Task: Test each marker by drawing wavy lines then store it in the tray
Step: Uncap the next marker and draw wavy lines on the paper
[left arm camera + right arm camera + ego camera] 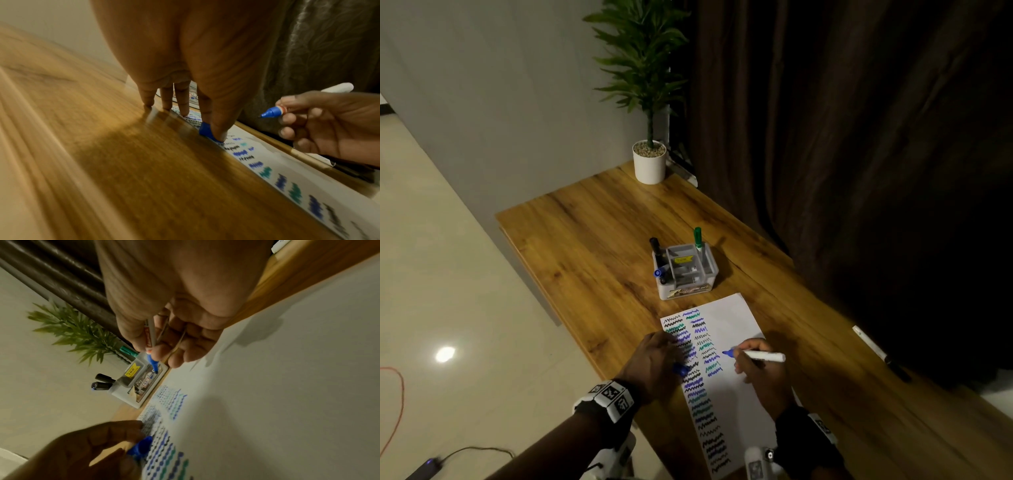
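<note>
The left hand (654, 359) pins the paper (736, 404) with straight fingers and pinches the blue cap (208, 132) under its thumb, probably to steady the sheet. Just beside it, the right hand (756, 363) grips the uncapped blue marker (756, 355), tip just above the sheet, likely to draw. Beyond the fingers stands the tray (688, 270) with stored markers; nothing blocks it. Another marker (873, 346) lies well apart on the bench (592, 219).

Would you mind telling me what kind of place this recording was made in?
Probably a room in a home or small office: a wooden desk against a plain wall, a potted plant at its far corner, a heavy dark curtain alongside, and glossy floor tiles.
</note>
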`<move>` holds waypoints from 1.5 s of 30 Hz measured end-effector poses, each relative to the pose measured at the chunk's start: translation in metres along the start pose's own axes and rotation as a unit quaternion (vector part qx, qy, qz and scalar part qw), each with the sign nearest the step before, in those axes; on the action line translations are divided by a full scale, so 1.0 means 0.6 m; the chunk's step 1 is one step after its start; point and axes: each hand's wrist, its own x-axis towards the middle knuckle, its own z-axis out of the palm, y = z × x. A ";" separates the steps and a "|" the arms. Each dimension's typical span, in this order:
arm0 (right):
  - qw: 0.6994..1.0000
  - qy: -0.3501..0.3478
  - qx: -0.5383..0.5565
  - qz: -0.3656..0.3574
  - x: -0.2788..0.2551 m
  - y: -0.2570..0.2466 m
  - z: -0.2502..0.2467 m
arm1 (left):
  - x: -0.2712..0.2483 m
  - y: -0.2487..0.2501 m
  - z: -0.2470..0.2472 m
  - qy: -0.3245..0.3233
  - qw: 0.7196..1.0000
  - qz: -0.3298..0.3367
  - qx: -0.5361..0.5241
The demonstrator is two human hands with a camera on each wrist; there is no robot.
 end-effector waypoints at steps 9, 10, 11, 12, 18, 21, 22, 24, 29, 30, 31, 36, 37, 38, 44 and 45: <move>0.996 -0.069 0.038 0.040 -0.003 -0.072 0.030 | 0.000 0.008 -0.032 0.036 0.984 -0.065 -0.164; 0.996 -0.071 0.041 0.040 -0.003 -0.078 0.032 | -0.001 0.013 -0.040 0.033 0.976 -0.072 -0.203; 0.996 -0.072 0.043 0.039 -0.003 -0.084 0.034 | 0.000 0.018 -0.045 0.030 0.967 -0.071 -0.242; 0.996 -0.070 0.044 0.038 -0.002 -0.089 0.036 | 0.001 0.021 -0.049 0.022 0.961 -0.073 -0.264; 0.996 -0.081 0.021 0.027 -0.002 -0.099 0.044 | 0.002 0.031 -0.059 0.029 0.951 -0.065 -0.302; 0.996 -0.083 -0.003 0.025 -0.003 -0.095 0.045 | 0.001 0.032 -0.060 0.028 0.949 -0.064 -0.308; 0.996 -0.085 -0.005 0.024 -0.004 -0.094 0.044 | 0.002 0.034 -0.061 0.024 0.948 -0.063 -0.311; 0.996 -0.090 -0.007 0.017 -0.007 -0.096 0.044 | 0.004 0.040 -0.063 0.023 0.949 -0.059 -0.310; 0.995 -0.096 0.001 0.005 -0.004 -0.102 0.032 | 0.013 0.051 -0.077 0.012 0.934 -0.062 -0.351; 0.995 -0.099 0.005 0.005 -0.003 -0.103 0.030 | 0.015 0.053 -0.078 0.014 0.934 -0.061 -0.353; 0.995 -0.098 0.010 0.008 -0.002 -0.105 0.028 | 0.018 0.055 -0.080 0.017 0.933 -0.059 -0.354; 0.995 -0.079 0.048 0.037 0.001 -0.114 0.037 | 0.028 0.056 -0.077 0.039 0.935 -0.055 -0.347; 0.995 -0.073 0.053 0.045 0.000 -0.113 0.039 | 0.028 0.054 -0.075 0.044 0.938 -0.055 -0.340; 0.995 -0.067 0.057 0.052 -0.002 -0.112 0.042 | 0.027 0.054 -0.074 0.052 0.939 -0.056 -0.334; 0.991 -0.026 0.095 0.096 -0.008 -0.105 0.063 | 0.026 0.057 -0.077 0.085 0.950 -0.034 -0.298; 0.988 -0.023 0.108 0.111 -0.008 -0.105 0.066 | 0.025 0.056 -0.079 0.083 0.953 -0.032 -0.288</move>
